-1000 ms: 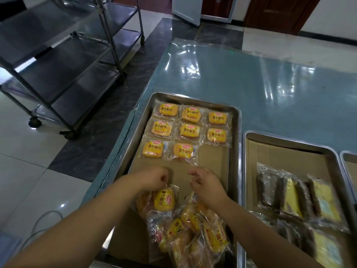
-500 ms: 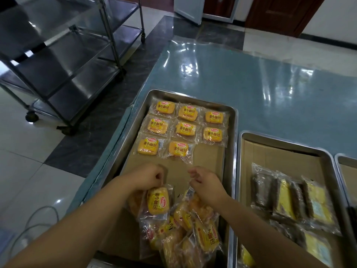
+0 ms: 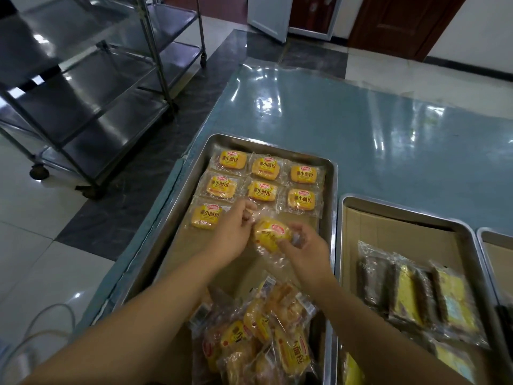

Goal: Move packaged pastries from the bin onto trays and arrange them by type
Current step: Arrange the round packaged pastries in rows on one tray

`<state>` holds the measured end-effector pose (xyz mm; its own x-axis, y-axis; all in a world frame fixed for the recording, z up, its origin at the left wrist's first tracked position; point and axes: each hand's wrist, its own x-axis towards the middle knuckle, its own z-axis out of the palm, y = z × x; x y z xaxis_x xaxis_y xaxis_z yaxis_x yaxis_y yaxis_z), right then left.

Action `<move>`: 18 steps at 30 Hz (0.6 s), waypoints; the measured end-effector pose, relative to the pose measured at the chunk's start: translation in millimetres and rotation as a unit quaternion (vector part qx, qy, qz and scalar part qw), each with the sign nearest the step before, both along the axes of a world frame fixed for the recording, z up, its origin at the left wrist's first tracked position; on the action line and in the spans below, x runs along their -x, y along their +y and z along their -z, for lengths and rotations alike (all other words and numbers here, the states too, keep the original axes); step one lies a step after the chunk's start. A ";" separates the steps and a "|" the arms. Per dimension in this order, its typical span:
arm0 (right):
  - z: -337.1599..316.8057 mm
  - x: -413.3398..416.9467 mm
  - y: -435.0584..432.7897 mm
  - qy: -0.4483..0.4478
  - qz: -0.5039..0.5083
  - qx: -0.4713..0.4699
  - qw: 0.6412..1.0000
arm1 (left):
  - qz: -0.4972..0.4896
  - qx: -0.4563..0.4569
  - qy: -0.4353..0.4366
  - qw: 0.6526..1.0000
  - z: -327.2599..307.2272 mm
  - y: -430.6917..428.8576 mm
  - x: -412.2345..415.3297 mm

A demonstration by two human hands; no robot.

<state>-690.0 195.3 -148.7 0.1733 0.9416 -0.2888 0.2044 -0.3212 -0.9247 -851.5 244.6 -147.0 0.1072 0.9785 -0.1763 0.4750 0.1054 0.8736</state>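
A steel tray [image 3: 331, 190] lined with cardboard holds several yellow packaged small breads [image 3: 262, 190] laid in rows at its far end. Both my hands hold one more yellow bread packet [image 3: 270, 234] just above the third row. My left hand [image 3: 231, 232] pinches its far-left wrapper edge, and my right hand [image 3: 306, 250] pinches its right end. A loose pile of the same yellow packets [image 3: 258, 334] lies at the tray's near end.
A second steel tray [image 3: 402, 215] to the right holds dark brown and yellow wrapped pastries [image 3: 410, 293]. A third tray's rim [image 3: 484, 234] shows at the far right. The trays sit on a glossy blue table [image 3: 361, 120]. A steel shelf cart [image 3: 91, 87] stands to the left.
Both hands have lifted one yellow packet out of the near pile and carried it forward to the third row of arranged breads.
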 end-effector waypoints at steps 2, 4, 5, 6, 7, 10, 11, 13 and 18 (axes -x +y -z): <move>-4.8 -18.8 7.4 -0.114 0.010 -0.027 0.993 | 0.005 -0.084 0.087 0.993 10.3 -4.4 -4.3; -6.6 -36.7 16.7 -0.255 -0.013 -0.033 0.966 | 0.033 -0.163 0.206 0.964 21.8 -8.0 -2.5; -5.6 -42.3 21.3 -0.302 -0.029 -0.029 0.952 | 0.062 -0.177 0.268 0.945 27.6 -9.9 -1.0; -3.8 -45.0 24.7 -0.329 -0.043 -0.024 0.943 | 0.096 -0.179 0.327 0.923 32.3 -11.7 0.3; -1.7 -45.3 27.0 -0.341 -0.055 -0.017 0.938 | 0.127 -0.175 0.370 0.904 36.5 -13.4 1.2; 5.2 -39.8 29.9 -0.357 -0.092 -0.003 0.929 | 0.187 -0.161 0.413 0.877 45.5 -18.9 3.5; 7.0 -38.7 29.6 -0.401 -0.104 -0.008 0.910 | 0.202 -0.162 0.420 0.870 47.9 -20.4 4.2; 9.6 -39.1 28.2 -0.537 -0.115 -0.038 0.835 | 0.224 -0.169 0.427 0.860 52.2 -21.9 5.1; 18.6 -38.4 22.8 -0.578 -0.189 -0.108 0.787 | 0.235 -0.157 0.446 0.849 55.4 -21.1 1.2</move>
